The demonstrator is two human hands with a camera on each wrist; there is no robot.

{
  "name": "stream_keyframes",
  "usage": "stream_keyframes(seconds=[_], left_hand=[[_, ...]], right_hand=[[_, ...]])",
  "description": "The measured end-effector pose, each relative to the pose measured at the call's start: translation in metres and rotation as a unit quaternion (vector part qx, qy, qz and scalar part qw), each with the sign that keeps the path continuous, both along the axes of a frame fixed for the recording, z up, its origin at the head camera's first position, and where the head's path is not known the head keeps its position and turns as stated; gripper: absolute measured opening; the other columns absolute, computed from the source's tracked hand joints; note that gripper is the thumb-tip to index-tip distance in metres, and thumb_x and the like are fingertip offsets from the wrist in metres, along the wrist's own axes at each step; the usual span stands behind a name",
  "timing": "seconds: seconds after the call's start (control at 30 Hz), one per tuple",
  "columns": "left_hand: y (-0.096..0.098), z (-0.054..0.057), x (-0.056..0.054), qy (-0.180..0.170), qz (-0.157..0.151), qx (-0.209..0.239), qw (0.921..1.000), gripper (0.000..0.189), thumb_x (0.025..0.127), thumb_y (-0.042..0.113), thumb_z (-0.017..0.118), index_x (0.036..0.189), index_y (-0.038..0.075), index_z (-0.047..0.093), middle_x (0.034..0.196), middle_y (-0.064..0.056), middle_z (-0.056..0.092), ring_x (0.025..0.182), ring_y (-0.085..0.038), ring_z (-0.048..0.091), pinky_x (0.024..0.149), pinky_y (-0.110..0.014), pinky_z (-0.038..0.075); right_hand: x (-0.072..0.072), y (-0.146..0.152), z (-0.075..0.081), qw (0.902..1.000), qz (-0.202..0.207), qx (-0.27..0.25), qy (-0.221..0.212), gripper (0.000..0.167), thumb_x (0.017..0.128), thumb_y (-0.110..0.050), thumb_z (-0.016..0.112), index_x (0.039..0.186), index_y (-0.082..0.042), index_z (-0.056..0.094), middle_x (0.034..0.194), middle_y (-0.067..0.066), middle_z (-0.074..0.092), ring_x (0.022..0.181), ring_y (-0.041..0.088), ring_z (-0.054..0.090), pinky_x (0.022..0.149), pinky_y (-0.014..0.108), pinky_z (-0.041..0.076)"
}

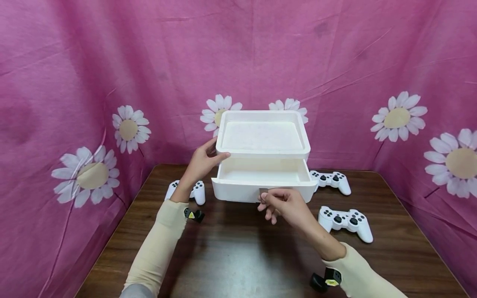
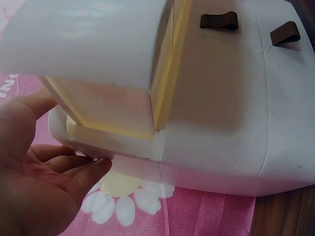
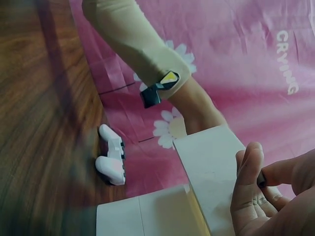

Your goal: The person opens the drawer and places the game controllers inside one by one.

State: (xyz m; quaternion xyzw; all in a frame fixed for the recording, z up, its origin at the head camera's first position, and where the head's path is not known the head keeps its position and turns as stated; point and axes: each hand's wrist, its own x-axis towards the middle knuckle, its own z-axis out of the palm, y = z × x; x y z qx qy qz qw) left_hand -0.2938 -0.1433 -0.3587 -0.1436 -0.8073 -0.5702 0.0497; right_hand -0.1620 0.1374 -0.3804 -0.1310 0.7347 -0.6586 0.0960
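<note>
A white drawer cabinet (image 1: 262, 154) stands on the table, its top drawer (image 1: 238, 192) pulled out. Inside, the visible part of that drawer is bare. My left hand (image 1: 201, 163) holds the cabinet's upper left edge, thumb at the front rim and fingers along the side. My right hand (image 1: 287, 205) pinches the brown pull tab (image 1: 263, 192) on the drawer front between thumb and finger. Below the open drawer, the left wrist view has two more brown tabs, an upper one (image 2: 219, 21) and a lower one (image 2: 285, 33), on closed drawers.
One white game controller (image 1: 199, 193) lies left of the cabinet, partly behind my left wrist. Two more lie to the right, a back one (image 1: 333, 181) beside the cabinet and a front one (image 1: 346, 221) near my right forearm. A pink flowered curtain (image 1: 261, 54) surrounds the wooden table (image 1: 231, 256).
</note>
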Motion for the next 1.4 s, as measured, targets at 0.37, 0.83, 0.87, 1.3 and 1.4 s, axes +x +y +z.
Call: stream_keyframes(seconds=[0.37, 0.83, 0.87, 1.3, 1.4], left_hand=[[-0.002, -0.001, -0.001, -0.014, 0.01, -0.007, 0.9998, 0.083, 0.091, 0.036, 0.087, 0.162, 0.018, 0.048, 0.158, -0.011, 0.057, 0.14, -0.03, 0.061, 0.098, -0.047, 0.062], [-0.003, -0.001, -0.001, -0.008, 0.002, 0.001, 1.0, 0.081, 0.093, 0.035, 0.086, 0.162, 0.018, 0.048, 0.159, -0.012, 0.056, 0.141, -0.032, 0.059, 0.099, -0.049, 0.062], [-0.003, -0.001, -0.002, -0.007, 0.002, 0.001, 1.0, 0.081, 0.093, 0.035, 0.086, 0.162, 0.018, 0.047, 0.159, -0.012, 0.056, 0.142, -0.032, 0.059, 0.1, -0.049, 0.061], [-0.002, -0.002, -0.002, -0.002, 0.004, -0.004, 1.0, 0.081, 0.093, 0.035, 0.085, 0.163, 0.018, 0.047, 0.159, -0.012, 0.056, 0.141, -0.033, 0.059, 0.1, -0.051, 0.061], [-0.001, -0.002, -0.001, -0.001, 0.002, -0.001, 1.0, 0.08, 0.093, 0.033, 0.085, 0.162, 0.017, 0.047, 0.16, -0.012, 0.055, 0.142, -0.033, 0.059, 0.101, -0.05, 0.061]], right_hand=[[0.018, 0.001, 0.003, 0.9998, 0.018, -0.003, -0.011, 0.031, 0.108, -0.016, 0.065, 0.108, 0.013, 0.073, 0.089, 0.015, 0.08, 0.061, 0.011, 0.068, 0.052, 0.03, 0.058], [0.029, 0.003, 0.006, 0.9991, 0.029, -0.004, -0.029, 0.03, 0.107, -0.018, 0.066, 0.105, 0.011, 0.073, 0.087, 0.009, 0.08, 0.062, 0.011, 0.068, 0.051, 0.029, 0.057], [0.029, 0.003, 0.006, 0.9991, 0.028, -0.003, -0.031, 0.03, 0.107, -0.019, 0.066, 0.105, 0.011, 0.073, 0.087, 0.008, 0.08, 0.062, 0.012, 0.068, 0.051, 0.029, 0.057], [0.029, 0.019, 0.015, 0.9905, 0.061, 0.123, 0.014, 0.026, 0.107, -0.021, 0.066, 0.11, 0.003, 0.076, 0.085, 0.012, 0.079, 0.061, 0.016, 0.071, 0.052, 0.035, 0.06], [0.029, 0.029, 0.024, 0.9822, 0.062, 0.17, 0.051, 0.023, 0.106, -0.022, 0.068, 0.109, -0.002, 0.078, 0.082, 0.006, 0.078, 0.061, 0.019, 0.072, 0.054, 0.036, 0.061]])
